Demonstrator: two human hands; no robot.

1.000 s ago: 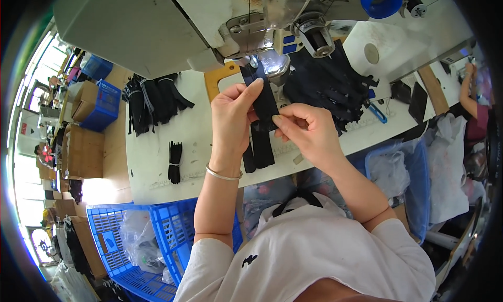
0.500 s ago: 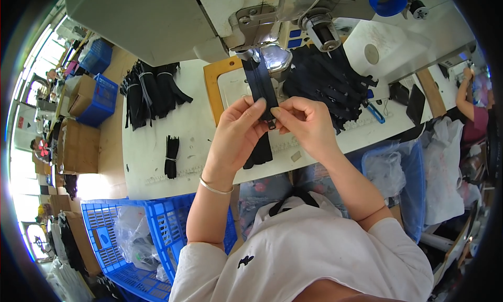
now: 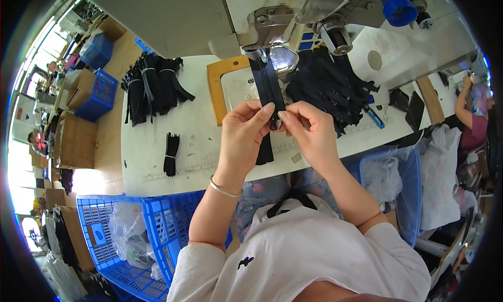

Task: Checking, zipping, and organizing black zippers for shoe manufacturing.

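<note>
My left grip now pinches the zip farther from the machine, close beside my right grip's closed pinch, keeping it straight toward the machine.

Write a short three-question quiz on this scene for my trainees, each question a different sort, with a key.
1. Multiple choice: what do the left hand and right hand both hold?
A) a black strip
B) a pair of scissors
C) a white cloth
2. True or false: the plastic basket at the lower left is red.
3. Short answer: on which side of the hands does the small tied black bundle lie on the white table?

Key:
1. A
2. False; it is blue
3. Left
</note>
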